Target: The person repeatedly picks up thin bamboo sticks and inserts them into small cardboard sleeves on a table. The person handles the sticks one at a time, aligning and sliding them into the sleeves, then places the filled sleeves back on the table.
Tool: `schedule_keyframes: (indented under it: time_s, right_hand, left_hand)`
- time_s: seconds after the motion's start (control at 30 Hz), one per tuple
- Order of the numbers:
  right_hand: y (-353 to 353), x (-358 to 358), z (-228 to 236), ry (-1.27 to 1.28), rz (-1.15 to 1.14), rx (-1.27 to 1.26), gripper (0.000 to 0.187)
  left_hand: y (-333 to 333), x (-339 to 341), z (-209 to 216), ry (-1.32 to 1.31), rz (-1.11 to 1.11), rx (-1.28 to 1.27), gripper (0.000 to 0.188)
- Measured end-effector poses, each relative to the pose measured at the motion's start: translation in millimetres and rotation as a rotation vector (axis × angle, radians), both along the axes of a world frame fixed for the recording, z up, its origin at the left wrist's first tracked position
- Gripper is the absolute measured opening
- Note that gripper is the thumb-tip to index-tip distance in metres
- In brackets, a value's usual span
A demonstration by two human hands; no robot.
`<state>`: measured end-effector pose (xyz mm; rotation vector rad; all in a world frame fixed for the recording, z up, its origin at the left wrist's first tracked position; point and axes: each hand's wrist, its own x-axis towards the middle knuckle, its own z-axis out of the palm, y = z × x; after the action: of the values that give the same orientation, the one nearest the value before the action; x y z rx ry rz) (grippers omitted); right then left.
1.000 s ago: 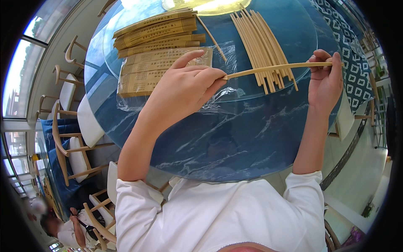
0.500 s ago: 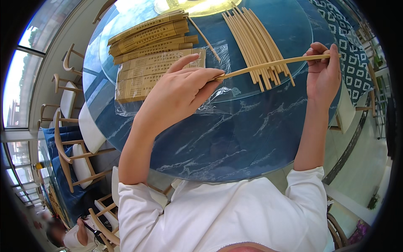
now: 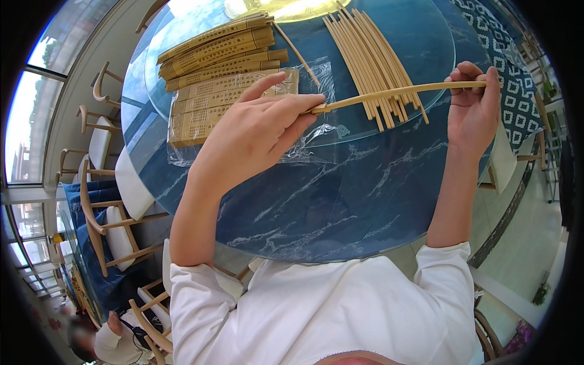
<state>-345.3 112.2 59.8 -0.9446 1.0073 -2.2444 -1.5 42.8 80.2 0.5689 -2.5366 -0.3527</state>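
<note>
A long pale wooden chopstick [image 3: 389,95] spans the space between my two hands above the table; whether a second stick lies along it I cannot tell. My left hand [image 3: 243,134] pinches its left end between thumb and fingertips, with the index finger raised. At the other end, my right hand [image 3: 471,115] grips it with thumb and curled fingers. Below the held stick, a row of loose chopsticks [image 3: 368,61] lies on the glass. Beside my left hand is a clear plastic-wrapped pack of brown printed paper sleeves [image 3: 188,125], partly covered by that hand.
Loose brown paper sleeves [image 3: 219,52] are heaped behind the pack. A single stick [image 3: 295,53] lies between heap and row. The round blue marbled table [image 3: 340,207] carries a glass turntable with a yellow centre. Wooden chairs [image 3: 121,234] stand left; another person [image 3: 112,334] is lower left.
My right hand has shifted slightly to the right, keeping its grip on the chopstick. The left hand has drawn a little left and its fingers have moved slightly over the stick's end.
</note>
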Motion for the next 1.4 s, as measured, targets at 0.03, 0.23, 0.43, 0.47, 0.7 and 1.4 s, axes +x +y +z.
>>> schedule_keyframes:
  time_s: [0.03,0.23,0.43,0.47,0.7,1.4]
  right_hand:
    - [0.3,0.1,-0.1,0.005,-0.005,-0.007,0.035]
    - [5.0,-1.3,-0.7,0.039,0.035,-0.081,0.035]
    - [10.1,-5.3,4.8,0.095,0.015,-0.161,0.041]
    - [11.6,-3.6,5.0,0.113,0.021,-0.175,0.042]
    - [14.9,0.3,6.4,0.171,0.068,-0.238,0.042]
    - [-10.1,-2.7,-11.7,0.037,0.105,0.152,0.036]
  left_hand:
    - [0.0,-0.1,0.8,-0.004,-0.001,-0.001,0.028]
    - [0.4,-1.6,-0.6,-0.016,0.006,0.006,0.026]
    - [3.8,-5.2,2.6,-0.034,0.036,0.009,0.026]
    - [3.5,-5.4,3.0,-0.052,0.052,0.01,0.026]
    - [2.9,-7.4,0.7,-0.073,0.088,-0.002,0.029]
    - [-11.2,-1.1,4.0,-0.082,0.039,-0.009,0.02]
